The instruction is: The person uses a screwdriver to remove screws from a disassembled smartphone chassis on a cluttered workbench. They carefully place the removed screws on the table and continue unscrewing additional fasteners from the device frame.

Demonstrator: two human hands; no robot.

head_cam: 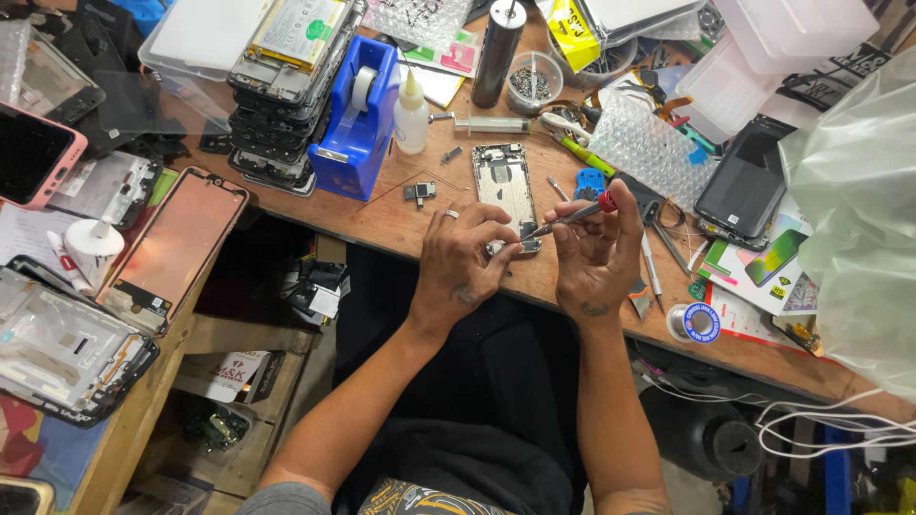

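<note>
- The left hand (461, 256) rests on the wooden surface (401, 224), its fingers pinched on the near end of an opened phone frame (505, 186) and steadying it; a ring shows on one finger.
- The right hand (596, 250), just beside the left, is closed around a red-capped screwdriver (575, 215), whose tip points left onto the near end of the frame, right between the two hands.
- As for progress, the phone lies with its back off and its insides bare, so the opening is done; judging by the driver on the near edge, the work on the small fittings is under way, and nothing is closed up again.
- Just left of the left hand, a small black part (419, 192) lies loose on the surface.
- Right of the right hand, near the surface's edge, sits a blue-labelled round spool (700, 322); beyond it, a flat package (763, 267) printed green and white.
- Farther out past the left hand stand a blue tape dispenser (357, 119) and a white squeeze bottle (411, 114).
- Beyond these, a stack of phone frames (286, 86) rises, its top one carrying a pale label with green.
- Farthest away, a yellow packet (572, 24) with dark print lies by clear plastic boxes (763, 48).
</note>
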